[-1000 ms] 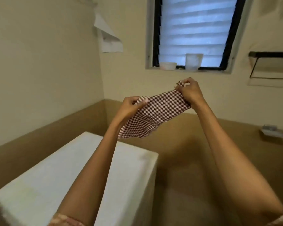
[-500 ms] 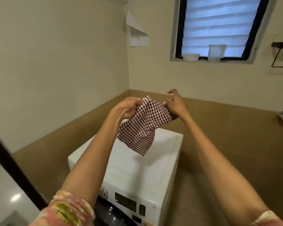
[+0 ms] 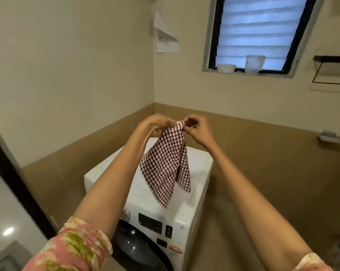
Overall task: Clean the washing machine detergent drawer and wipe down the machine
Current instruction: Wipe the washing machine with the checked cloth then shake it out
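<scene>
Both hands, left [image 3: 157, 125] and right [image 3: 197, 130], grip closed on the checked cloth [image 3: 166, 167], hanging above the washing machine [image 3: 194, 216] at 6 o'clock.

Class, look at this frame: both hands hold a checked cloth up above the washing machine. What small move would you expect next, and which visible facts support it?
Probably lower the checked cloth onto the top of the washing machine to start wiping. The left hand and right hand pinch its upper edge close together, so it hangs folded and loose in the air directly over the white top, apparently not touching it.
</scene>
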